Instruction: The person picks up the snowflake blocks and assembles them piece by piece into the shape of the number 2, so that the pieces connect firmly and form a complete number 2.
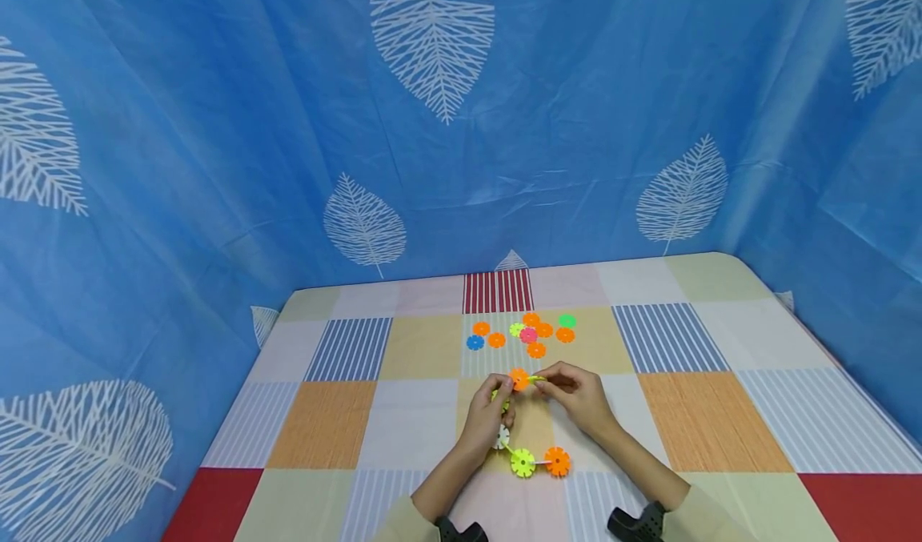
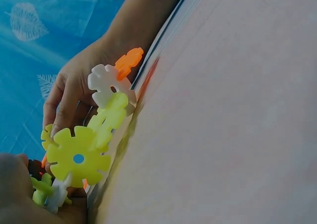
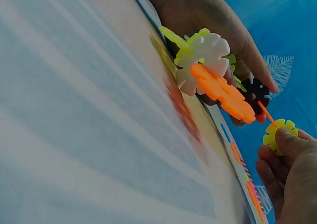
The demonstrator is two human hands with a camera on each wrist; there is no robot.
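My left hand (image 1: 486,418) holds a chain of flower-shaped notched plastic discs. From the hand the chain hangs toward me through a white disc (image 1: 503,436) and a yellow-green disc (image 1: 523,463) to an orange disc (image 1: 557,462) at its loose end. Near the left fingertips is another orange disc (image 1: 519,379). My right hand (image 1: 579,398) pinches a yellow disc (image 3: 280,137) between thumb and fingers; its edge meets a thin orange piece in the right wrist view. A dark disc (image 3: 256,91) shows by the left fingers. Fingers partly hide the joints.
Beyond the hands lie several loose discs, among them a blue one (image 1: 475,342), a pink one (image 1: 529,335), a green one (image 1: 567,320) and orange ones. A patchwork-patterned cloth (image 1: 418,422) covers the table. Blue leaf-print curtains (image 1: 562,126) hang behind and at both sides.
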